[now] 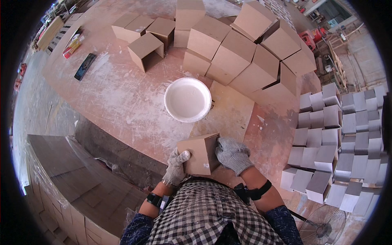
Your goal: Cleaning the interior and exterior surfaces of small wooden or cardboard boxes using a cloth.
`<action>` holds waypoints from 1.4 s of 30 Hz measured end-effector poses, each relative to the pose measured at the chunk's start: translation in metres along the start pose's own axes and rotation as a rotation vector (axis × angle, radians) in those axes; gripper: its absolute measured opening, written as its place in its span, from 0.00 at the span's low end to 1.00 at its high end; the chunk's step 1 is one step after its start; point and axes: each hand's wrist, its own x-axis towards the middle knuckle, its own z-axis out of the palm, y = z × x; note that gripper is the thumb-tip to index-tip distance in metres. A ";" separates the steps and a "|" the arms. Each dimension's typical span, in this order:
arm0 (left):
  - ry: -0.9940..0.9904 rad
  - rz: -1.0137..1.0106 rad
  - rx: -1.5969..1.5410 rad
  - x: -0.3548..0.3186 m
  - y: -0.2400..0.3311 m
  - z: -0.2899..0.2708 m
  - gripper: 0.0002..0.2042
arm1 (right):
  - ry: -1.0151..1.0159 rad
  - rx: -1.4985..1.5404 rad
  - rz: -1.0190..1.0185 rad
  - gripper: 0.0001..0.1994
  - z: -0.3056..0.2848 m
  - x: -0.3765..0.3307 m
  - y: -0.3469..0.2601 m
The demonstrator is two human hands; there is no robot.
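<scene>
A small brown cardboard box (195,155) with an open side facing right is held close to my body at the near edge of the table. My left hand (175,166), in a grey knit glove, grips its left side, with the thumb across the front panel. At the open side is my right hand (233,156), also gloved. Its fingers are curled against the box's right edge, and what they hold, if anything, is hidden. Just beyond the box stands a round white basin (188,100) with pale, whitish contents.
Open-ended brown boxes (230,57) are stacked at the far right of the stained table (118,102). A phone (85,66) lies at the far left. Rows of pale grey boxes (322,139) stand on the right, above a fan (324,226). Plastic-wrapped cardboard (77,179) fills the near left.
</scene>
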 end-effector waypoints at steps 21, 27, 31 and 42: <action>0.017 0.065 0.100 -0.002 0.006 -0.015 0.28 | -0.264 0.294 -0.321 0.17 0.012 -0.026 0.004; 0.053 0.059 0.047 -0.004 0.007 -0.019 0.31 | -0.524 0.888 -0.145 0.14 0.001 -0.027 -0.015; 0.026 0.011 0.058 -0.002 0.009 -0.029 0.32 | -0.397 1.089 -0.382 0.14 0.020 -0.022 -0.007; 0.102 -0.004 -0.014 -0.002 -0.006 -0.051 0.30 | -0.130 -0.151 -0.550 0.10 -0.006 -0.049 -0.034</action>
